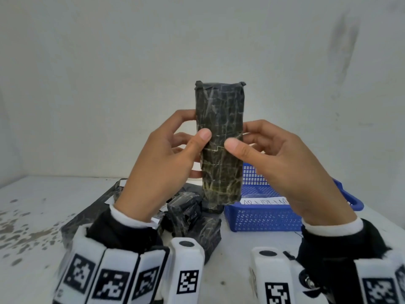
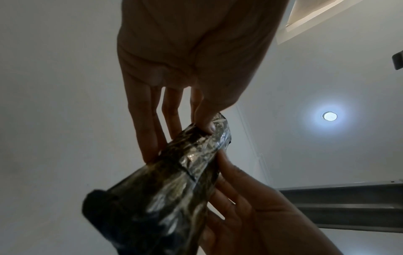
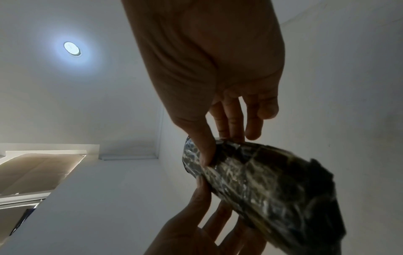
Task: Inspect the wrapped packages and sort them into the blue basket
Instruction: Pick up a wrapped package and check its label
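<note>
Both hands hold one wrapped package (image 1: pixel 219 141) upright above the blue basket (image 1: pixel 263 216): left hand (image 1: pixel 166 159) and right hand (image 1: pixel 282 163) pinch its sides, thumbs in front. Turning it slowly should show every face (the crinkled dark film glints, hiding flaws). It is a tall, flattish block; more packages (image 1: pixel 192 216) lie left of the mesh-walled basket on the desk (image 1: pixel 32 205).
</note>
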Demonstrator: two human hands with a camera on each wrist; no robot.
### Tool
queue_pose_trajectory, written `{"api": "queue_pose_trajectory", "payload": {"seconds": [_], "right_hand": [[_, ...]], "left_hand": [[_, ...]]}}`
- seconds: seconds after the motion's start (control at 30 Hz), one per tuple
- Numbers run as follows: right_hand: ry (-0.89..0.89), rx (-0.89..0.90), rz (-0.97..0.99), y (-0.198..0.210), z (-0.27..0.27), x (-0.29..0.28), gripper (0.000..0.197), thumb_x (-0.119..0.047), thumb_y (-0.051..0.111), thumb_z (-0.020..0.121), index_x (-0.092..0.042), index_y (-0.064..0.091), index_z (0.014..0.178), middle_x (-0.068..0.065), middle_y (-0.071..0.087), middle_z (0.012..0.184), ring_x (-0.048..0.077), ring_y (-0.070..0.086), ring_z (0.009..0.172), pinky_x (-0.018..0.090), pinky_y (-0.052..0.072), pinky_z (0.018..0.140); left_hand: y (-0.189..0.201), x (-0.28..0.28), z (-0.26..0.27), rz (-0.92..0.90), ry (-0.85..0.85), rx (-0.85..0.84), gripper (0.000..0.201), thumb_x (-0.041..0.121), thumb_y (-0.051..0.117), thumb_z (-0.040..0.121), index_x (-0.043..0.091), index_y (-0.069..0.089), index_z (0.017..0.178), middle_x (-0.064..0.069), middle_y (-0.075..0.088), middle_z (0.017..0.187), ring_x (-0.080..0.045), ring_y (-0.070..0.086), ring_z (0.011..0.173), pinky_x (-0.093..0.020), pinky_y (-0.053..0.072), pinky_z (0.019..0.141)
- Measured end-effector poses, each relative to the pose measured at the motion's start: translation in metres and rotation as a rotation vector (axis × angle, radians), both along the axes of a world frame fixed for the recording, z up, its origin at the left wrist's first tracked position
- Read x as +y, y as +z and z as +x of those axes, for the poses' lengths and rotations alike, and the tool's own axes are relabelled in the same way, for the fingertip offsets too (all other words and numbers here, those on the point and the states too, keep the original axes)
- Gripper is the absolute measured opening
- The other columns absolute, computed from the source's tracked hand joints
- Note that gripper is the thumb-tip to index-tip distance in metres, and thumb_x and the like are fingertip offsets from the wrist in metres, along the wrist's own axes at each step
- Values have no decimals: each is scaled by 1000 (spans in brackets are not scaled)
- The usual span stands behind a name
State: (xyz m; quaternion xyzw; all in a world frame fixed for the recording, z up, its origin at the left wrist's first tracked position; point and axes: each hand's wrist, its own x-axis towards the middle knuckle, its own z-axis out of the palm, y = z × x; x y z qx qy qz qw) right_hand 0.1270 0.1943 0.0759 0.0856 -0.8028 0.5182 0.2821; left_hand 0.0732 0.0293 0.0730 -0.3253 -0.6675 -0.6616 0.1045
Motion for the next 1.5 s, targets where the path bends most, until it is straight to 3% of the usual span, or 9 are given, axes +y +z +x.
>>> {"api": "queue_pose_trajectory", "payload": {"seconds": [0.17,0.37,0.53,0.67,1.0,1.07,1.17,1.33,1.5], "right_hand": [[23,3,-17,3,2,-2,43,-50,69,70,-35,68,110,-15,71,75,1,57,53,10,42,52],[33,25,-82,2,1,-2,43,-43,72,73,-23,69,111,-3,73,84,12,57,48,22,45,49],[52,24,-100,3,2,-1,44,-40,72,80,-28,64,121,4,74,80,18,61,49,25,49,49],[37,11,-120,2,0,0,28,-30,73,86,-20,68,111,2,75,87,19,64,51,26,50,49],[83,19,-117,2,3,1,38,-30,72,87,-26,64,124,9,76,87,29,75,67,33,63,67],[85,17,-112,2,3,1,38,-31,72,86,-25,65,123,10,76,89,29,76,69,33,63,70],[82,10,-106,2,2,-1,35,-38,70,85,-27,68,118,8,76,93,27,76,72,33,63,74],[82,5,-122,0,-2,-1,18,-36,66,92,-27,72,106,8,76,95,28,76,75,40,62,82],[96,32,-119,-1,-1,-1,23,-41,71,84,-28,74,103,8,76,95,26,76,77,39,62,83]], "left_hand": [[0,0,0,-36,3,-10,19,31,60,89,33,62,108,-5,70,79,-5,67,68,-28,59,60],[-1,0,1,-88,26,29,11,34,62,89,34,63,100,9,67,74,-9,64,66,-28,59,59],[-1,-1,1,-158,29,56,21,41,60,87,27,63,103,-3,75,84,-20,71,82,-43,59,79],[-3,-1,0,-190,49,70,22,40,58,89,24,63,103,-5,75,83,-20,71,79,-45,59,77],[-2,0,2,-175,86,53,20,42,66,83,39,63,103,3,73,88,-17,72,79,-44,60,76],[-1,-1,2,-158,86,44,17,41,67,85,37,64,101,3,74,86,-19,73,80,-44,60,77],[1,-2,5,-126,40,-17,35,57,63,80,29,67,100,1,76,86,-16,73,84,-36,61,76],[2,-1,4,-20,-44,-95,28,36,56,92,14,70,101,-7,75,89,-15,73,86,-25,59,73],[2,0,3,56,-95,-137,25,26,55,95,5,69,99,-17,72,97,-22,72,90,-19,56,71]]}}
